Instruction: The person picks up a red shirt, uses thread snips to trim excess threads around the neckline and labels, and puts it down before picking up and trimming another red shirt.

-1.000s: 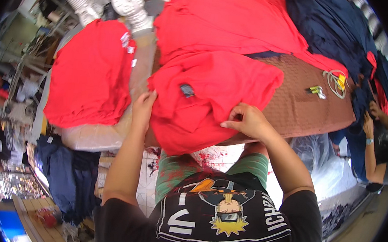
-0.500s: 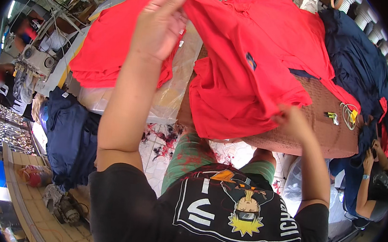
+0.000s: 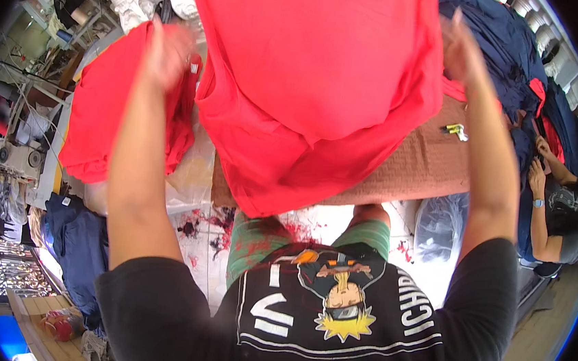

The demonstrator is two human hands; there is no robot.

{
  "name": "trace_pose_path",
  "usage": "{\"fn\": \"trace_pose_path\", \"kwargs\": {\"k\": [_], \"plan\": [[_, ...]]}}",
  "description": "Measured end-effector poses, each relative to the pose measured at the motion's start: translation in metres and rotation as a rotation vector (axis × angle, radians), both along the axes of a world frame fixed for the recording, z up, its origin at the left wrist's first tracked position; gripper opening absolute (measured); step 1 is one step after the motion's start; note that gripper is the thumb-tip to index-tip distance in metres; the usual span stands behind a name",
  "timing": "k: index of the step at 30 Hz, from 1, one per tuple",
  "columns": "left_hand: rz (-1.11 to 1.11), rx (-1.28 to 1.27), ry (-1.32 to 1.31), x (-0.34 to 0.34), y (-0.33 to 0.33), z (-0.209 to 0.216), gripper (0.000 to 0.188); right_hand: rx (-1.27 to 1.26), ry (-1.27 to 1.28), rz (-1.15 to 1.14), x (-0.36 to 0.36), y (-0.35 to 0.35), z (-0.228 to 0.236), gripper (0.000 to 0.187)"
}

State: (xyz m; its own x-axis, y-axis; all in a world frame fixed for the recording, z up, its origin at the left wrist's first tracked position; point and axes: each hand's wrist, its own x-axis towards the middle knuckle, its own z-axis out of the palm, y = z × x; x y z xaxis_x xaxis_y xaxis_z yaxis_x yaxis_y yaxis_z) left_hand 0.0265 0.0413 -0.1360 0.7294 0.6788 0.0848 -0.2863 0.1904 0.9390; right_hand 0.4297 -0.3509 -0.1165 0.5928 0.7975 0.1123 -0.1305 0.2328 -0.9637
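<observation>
A red shirt (image 3: 320, 59) is spread wide in front of me, puffed up over the brown-covered table (image 3: 400, 163), its lower edge hanging in folds toward me. My left hand (image 3: 168, 56) is blurred beside the shirt's left edge, fingers stretched and apart from the cloth, in front of a stack of red garments (image 3: 113, 110). On the other side my right hand (image 3: 460, 50) is raised close to the shirt's right edge, open with fingers extended. Small yellow-green thread snips (image 3: 455, 132) lie on the brown cover near my right forearm.
Dark navy garments (image 3: 496, 54) are heaped at the far right, and another navy pile (image 3: 77, 244) hangs at the left. A co-worker's hands (image 3: 539, 164) are at the right. Sewing machines (image 3: 19, 157) stand at left. Thread scraps (image 3: 212, 232) litter the floor.
The red shirt, bunched and held up by my left hand before, is now spread broad across the table. My left hand came down and leftward; my right hand moved up and away.
</observation>
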Motion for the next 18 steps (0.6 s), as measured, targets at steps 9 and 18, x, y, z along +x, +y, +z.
{"fn": "trace_pose_path", "kwargs": {"k": [9,18], "plan": [[-0.189,0.092,0.533,-0.012,-0.150,-0.076,0.037,-0.104,0.114,0.064,-0.124,0.003,-0.106,0.044],[0.118,0.520,-0.106,-0.032,-0.084,0.115,0.026,-0.144,-0.325,-0.237,-0.062,-0.040,0.021,0.032]]}}
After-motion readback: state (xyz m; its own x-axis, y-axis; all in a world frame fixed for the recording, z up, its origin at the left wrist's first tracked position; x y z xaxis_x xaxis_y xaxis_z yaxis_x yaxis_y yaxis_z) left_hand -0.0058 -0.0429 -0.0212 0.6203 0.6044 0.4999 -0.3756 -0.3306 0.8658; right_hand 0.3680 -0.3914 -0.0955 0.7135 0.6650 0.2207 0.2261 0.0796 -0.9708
